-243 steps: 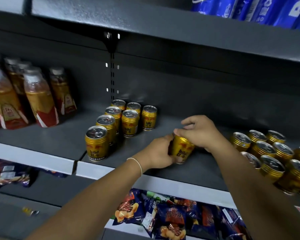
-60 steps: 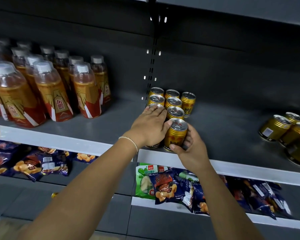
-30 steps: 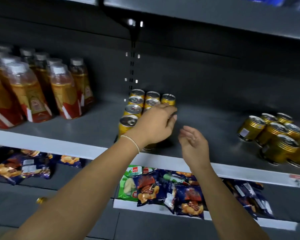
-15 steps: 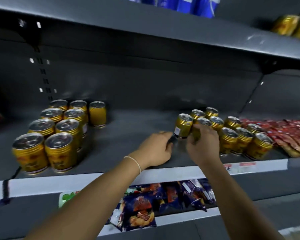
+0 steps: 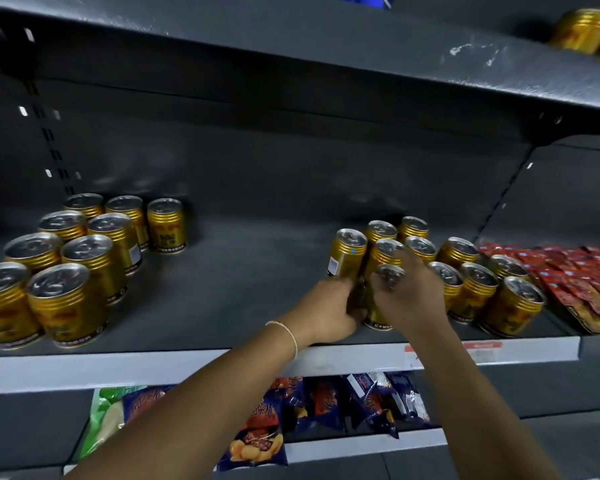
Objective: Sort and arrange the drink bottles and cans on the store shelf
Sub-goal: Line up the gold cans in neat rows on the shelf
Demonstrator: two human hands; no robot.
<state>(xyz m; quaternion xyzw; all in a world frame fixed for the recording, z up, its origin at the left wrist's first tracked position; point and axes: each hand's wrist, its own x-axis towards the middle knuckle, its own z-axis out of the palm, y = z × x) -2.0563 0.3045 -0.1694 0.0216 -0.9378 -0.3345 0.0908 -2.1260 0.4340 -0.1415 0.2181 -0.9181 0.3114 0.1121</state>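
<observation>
On the dark grey metal shelf [image 5: 257,278], at the left, a block of short gold tin cans with silver tops [image 5: 84,258] stood upright. Right of centre, the left grip [image 5: 329,313] curled round the foot of one tilted gold can [image 5: 347,254]. Just beside it, the right grip [image 5: 411,299] clasped an upright gold can [image 5: 378,317] at the edge of a second gold-can cluster [image 5: 482,285], near flat red packets [image 5: 586,278].

Left hand [image 5: 326,313] hides the bottom of the tilted can [image 5: 347,254], right hand [image 5: 409,299] covers most of the front can [image 5: 378,317]. Top-shelf cans [image 5: 581,29] are blurry and cropped.
</observation>
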